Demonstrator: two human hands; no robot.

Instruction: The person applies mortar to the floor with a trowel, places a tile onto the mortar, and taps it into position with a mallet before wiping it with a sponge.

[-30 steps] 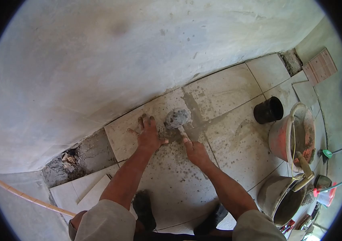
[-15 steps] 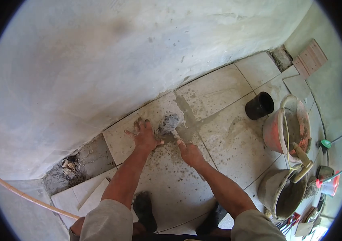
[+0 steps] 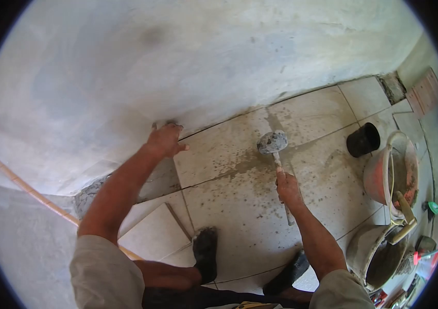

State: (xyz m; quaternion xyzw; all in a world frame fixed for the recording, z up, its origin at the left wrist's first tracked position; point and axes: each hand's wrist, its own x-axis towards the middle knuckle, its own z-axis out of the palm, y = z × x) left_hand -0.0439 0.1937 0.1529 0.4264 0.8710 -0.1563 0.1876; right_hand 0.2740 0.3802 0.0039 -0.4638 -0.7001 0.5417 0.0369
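Observation:
My right hand [image 3: 290, 189] is wrapped round the wooden handle of a mallet [image 3: 272, 142]. Its mortar-caked head hangs over the wet grey joint between the floor tiles. On the left, my left hand [image 3: 165, 140] reaches to the foot of the wall [image 3: 141, 77], fingers stretched and thumb apart, with nothing seen in it. That hand is beside the upper left corner of a pale floor tile [image 3: 213, 147] spotted with wet mortar. Below my left forearm, a strip of bare grey bed [image 3: 159, 183] shows between tile and wall.
A loose tile [image 3: 154, 232] lies near my left boot [image 3: 205, 252]. At right stand a black cup-like container [image 3: 363, 139], a reddish bucket [image 3: 376, 177] with mortar and a grey bucket [image 3: 355, 252]. A long pole [image 3: 33, 189] leans at left.
My left hand has lifted off the tile and moved left to the wall's foot. My right hand has drawn the mallet away to the right. The view has shifted left.

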